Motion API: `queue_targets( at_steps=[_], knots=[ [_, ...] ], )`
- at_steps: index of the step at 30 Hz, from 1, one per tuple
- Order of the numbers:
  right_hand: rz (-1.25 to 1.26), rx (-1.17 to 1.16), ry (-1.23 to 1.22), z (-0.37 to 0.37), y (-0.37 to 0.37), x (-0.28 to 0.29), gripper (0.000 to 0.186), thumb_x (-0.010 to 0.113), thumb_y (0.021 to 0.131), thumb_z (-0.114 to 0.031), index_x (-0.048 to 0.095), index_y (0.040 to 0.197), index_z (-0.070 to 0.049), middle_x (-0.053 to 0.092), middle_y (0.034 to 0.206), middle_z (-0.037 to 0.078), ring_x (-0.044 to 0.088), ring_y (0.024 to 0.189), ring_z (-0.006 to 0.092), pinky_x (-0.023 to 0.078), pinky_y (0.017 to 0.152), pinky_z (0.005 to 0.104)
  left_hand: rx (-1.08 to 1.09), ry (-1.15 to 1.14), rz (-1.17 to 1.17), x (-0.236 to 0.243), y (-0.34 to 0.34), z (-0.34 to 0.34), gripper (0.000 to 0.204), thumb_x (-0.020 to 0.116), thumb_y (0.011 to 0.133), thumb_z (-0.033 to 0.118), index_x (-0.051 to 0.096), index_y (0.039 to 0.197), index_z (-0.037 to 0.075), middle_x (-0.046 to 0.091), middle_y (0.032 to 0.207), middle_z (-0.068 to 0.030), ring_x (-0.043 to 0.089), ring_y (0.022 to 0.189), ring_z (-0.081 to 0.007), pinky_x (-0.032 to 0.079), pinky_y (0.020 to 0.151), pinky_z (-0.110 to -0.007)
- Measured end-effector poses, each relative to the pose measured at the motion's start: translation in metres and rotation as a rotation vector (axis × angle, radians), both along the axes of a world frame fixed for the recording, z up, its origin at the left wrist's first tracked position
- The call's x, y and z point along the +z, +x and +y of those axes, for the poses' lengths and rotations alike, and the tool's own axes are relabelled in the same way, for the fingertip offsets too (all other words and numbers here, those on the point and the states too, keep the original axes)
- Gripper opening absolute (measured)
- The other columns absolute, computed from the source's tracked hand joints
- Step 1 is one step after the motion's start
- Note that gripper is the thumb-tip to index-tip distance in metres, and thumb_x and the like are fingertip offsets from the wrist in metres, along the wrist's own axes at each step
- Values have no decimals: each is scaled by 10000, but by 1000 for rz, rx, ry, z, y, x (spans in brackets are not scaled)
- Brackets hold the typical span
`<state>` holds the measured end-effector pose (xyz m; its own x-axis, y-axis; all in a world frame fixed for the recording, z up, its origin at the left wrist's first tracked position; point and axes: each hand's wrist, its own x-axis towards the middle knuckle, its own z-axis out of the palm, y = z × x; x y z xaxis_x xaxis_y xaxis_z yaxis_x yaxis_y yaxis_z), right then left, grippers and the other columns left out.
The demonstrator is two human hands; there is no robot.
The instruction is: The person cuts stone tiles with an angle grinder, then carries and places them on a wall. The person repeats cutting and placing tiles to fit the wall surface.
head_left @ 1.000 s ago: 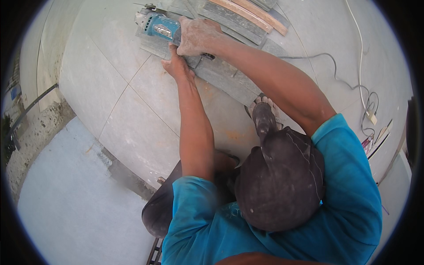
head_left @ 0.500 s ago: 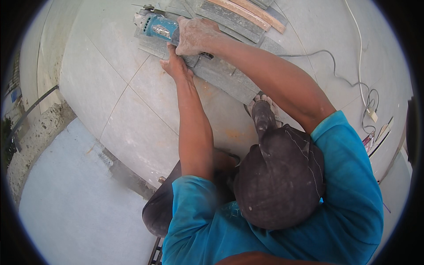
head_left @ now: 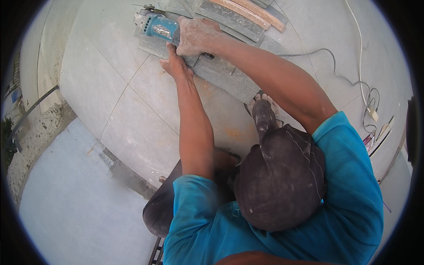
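Grinder barely shifted — rear within right fingers.

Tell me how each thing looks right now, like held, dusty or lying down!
Blue grinder: held; running or off, can't tell.
Right hand: dusty, closed around the grinder.
Left hand: thumb up by the grinder; grip unclear.
Grey slabs: lying flat.
Brown strips: lying side by side.
Grey cord: loose, curvy.
White cord: loose, gently curved.
Trousers: dusty.

- We see a pale grey tiled floor with thin dark joints.
- We find rough, pitted concrete at left, bordering a smooth pale-blue surface.
- We have even light.
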<state>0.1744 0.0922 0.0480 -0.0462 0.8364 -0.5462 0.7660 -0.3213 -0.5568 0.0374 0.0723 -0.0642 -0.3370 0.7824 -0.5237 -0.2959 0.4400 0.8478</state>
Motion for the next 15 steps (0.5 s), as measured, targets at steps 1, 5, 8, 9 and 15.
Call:
queue_targets(
  at_steps=[1,5,8,9,15],
  knots=[
    [-6,0,-2,0,0,0,574,708,771,-272,563,1261,-11,743,1033,192,731,1014,332,587,839,433,0,0,-1,0,0,0,606,729,966,245,328,1238,-119,565,1285,-320,643,1106,-320,569,903,-420],
    [-11,3,-1,-1,1,2,565,703,774,-279,564,1254,-15,743,1029,191,730,1013,334,585,838,435,-1,6,8,2,1,-1,590,728,966,254,348,1220,-120,577,1267,-317,648,1095,-315,568,891,-419],
    [2,1,-6,-2,1,3,563,698,773,-278,567,1251,-11,742,1033,195,730,1008,336,584,834,435,9,-20,32,6,3,-1,587,725,969,263,353,1211,-123,586,1251,-312,654,1075,-311,571,879,-420],
    [-2,1,2,-3,1,3,562,699,772,-279,569,1248,-10,742,1033,195,730,1007,336,583,834,436,9,-24,43,6,4,-1,585,722,971,262,352,1210,-124,587,1248,-312,655,1068,-311,573,874,-420],
    [7,-8,12,-4,2,1,570,709,764,-285,575,1241,-4,741,1032,193,728,1006,338,579,835,440,4,-16,26,5,3,0,573,716,975,249,347,1202,-126,591,1231,-310,660,1039,-303,583,846,-417]
  ],
)
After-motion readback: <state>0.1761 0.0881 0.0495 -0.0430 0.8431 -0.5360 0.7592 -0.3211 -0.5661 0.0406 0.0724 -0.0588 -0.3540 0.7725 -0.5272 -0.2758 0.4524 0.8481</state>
